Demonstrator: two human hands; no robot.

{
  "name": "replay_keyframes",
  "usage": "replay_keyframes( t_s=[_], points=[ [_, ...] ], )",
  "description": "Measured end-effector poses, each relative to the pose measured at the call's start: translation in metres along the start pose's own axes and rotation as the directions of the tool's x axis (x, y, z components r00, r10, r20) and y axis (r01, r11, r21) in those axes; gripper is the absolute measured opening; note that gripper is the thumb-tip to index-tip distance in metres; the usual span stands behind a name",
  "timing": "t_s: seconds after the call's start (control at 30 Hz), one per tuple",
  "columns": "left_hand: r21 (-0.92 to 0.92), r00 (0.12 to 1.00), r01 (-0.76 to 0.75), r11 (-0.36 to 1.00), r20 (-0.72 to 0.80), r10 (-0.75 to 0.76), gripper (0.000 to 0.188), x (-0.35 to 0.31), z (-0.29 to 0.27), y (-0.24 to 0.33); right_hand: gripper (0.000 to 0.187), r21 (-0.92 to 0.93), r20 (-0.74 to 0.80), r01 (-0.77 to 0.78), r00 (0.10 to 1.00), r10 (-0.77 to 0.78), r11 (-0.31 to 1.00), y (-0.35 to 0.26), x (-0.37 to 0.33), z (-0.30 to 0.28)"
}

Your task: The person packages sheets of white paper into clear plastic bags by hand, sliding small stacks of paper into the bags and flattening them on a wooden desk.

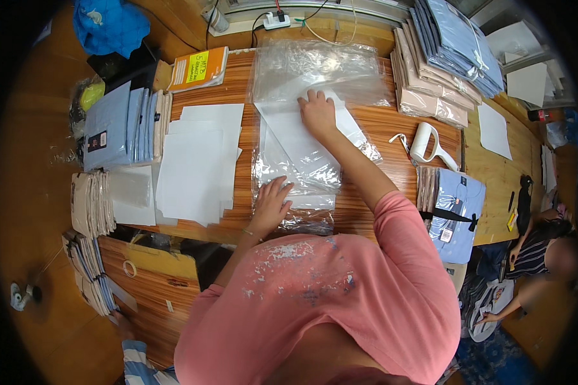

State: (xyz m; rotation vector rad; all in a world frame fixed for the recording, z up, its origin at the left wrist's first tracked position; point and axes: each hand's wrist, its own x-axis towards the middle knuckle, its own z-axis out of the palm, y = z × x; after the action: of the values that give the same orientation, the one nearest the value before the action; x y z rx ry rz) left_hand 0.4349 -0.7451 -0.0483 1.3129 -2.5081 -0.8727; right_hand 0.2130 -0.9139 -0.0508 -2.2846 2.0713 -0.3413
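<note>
A clear plastic bag [302, 154] with white paper inside lies flat on the wooden counter [379, 128]. The left hand [271, 204] presses its near end and the right hand [316, 110] its far end, both with spread fingers, gripping nothing.

two hands [270, 205] rest on the wooden table [379, 128]. one orange booklet [199, 67] at its far left corner, one white lint roller [427, 144] near its right edge, one power strip [276, 20] past the far edge, two folded-garment stacks [443, 58] at the far right corner.
</note>
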Motion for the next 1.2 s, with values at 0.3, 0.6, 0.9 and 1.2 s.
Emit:
replay_keyframes(
  t_s=[0.3,0.6,0.9,1.2],
  points=[
    [0.007,1.000,-0.009,1.000,-0.024,0.009,0.046,0.001,0.003,0.002,0.025,0.207,0.050,-0.218,0.976,0.212,0.954,-0.001,0.007,0.000],
    [0.012,1.000,-0.014,1.000,-0.014,0.014,0.046,-0.001,-0.002,-0.002,0.051,0.162,0.202,-0.012,0.979,-0.021,0.987,-0.010,0.009,-0.011],
    [0.006,1.000,-0.012,1.000,-0.025,0.013,0.047,-0.002,0.000,-0.001,0.061,0.087,0.346,-0.200,0.925,0.158,0.976,0.049,0.002,0.023],
    [0.036,1.000,-0.023,0.999,0.004,0.023,0.048,-0.003,0.004,-0.006,0.059,0.096,0.102,0.016,0.994,-0.026,0.995,0.058,-0.001,0.034]
  ],
)
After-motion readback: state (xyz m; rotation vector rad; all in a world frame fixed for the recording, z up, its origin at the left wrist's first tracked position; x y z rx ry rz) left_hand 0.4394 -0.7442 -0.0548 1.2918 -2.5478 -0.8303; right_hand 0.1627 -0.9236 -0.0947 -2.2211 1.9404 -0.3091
